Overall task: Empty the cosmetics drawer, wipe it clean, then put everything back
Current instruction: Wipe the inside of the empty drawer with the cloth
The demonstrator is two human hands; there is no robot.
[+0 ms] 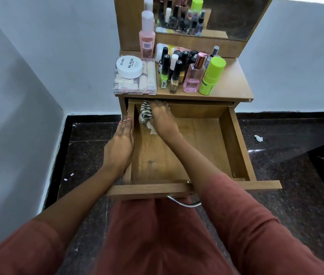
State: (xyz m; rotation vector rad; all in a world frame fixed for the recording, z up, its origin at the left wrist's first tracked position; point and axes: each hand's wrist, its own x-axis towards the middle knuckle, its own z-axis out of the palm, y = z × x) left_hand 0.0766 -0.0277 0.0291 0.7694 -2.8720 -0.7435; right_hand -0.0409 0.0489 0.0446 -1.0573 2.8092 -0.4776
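Drawer: the drawer (196,147) is pulled fully out, and its wooden floor is bare so that it can be wiped.
Left hand: the left hand (120,143) is laid flat along the drawer's left wall with the fingers straight and nothing held; it is judged to be steadying the drawer against the push of the wiping.
Right hand: the right hand (162,116) is reached into the drawer's back left corner, its fingers bent over the striped cloth (145,113), which is held bunched.
Cloth: it is pressed against the drawer's floor and back wall, where dust is likely to gather.
Cosmetics: everything is parked on the table (234,82) just above the drawer, within reach for the return.
Left group: a white Zudio tub (129,66) is stacked on a clear compartment case (135,82), above the drawer's left side, with a tall pink bottle (147,40) behind them.
Middle group: nail polish bottles (165,70), a pink perfume bottle (193,76) and a lime-green bottle (210,76) are stood close together above the drawer's middle.
Stage: emptying is judged done, wiping is under way, and refilling is not yet begun.
Risk: the crowded bottles could be toppled if the drawer is jolted.
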